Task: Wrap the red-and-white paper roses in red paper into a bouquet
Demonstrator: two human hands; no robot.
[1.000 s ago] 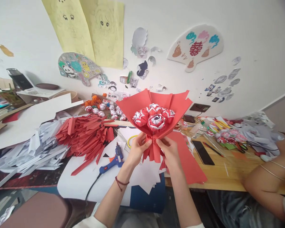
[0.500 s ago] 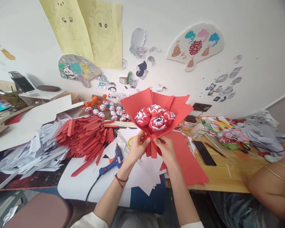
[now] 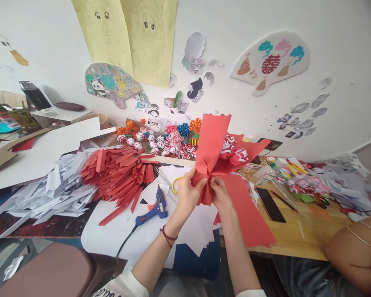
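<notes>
A paper flower bouquet [image 3: 212, 144] in red wrapping is held up above the table, turned so its red side panel faces me. Red-and-white folded flowers [image 3: 233, 150] show at its right, partly hidden by that panel. My left hand [image 3: 190, 187] grips the gathered neck from the left, thumb in front. Pinching the same neck from the right is my right hand [image 3: 221, 194]. Below and left of my left hand lies a blue hot glue gun [image 3: 153, 210] on white paper [image 3: 111, 231]. Red paper sheets [image 3: 249, 214] lie to the right of my right hand.
Heaps of red folded strips [image 3: 114, 177] and white strips [image 3: 58, 185] cover the left side. Finished paper flowers [image 3: 173, 144] stand along the wall. A phone [image 3: 270, 205] and a pencil [image 3: 284, 201] lie at right, near another person's arm [image 3: 355, 243].
The bouquet has turned, its flowers now facing right and a red side panel facing me. Both hands stay at its neck. The view has shifted slightly left.
</notes>
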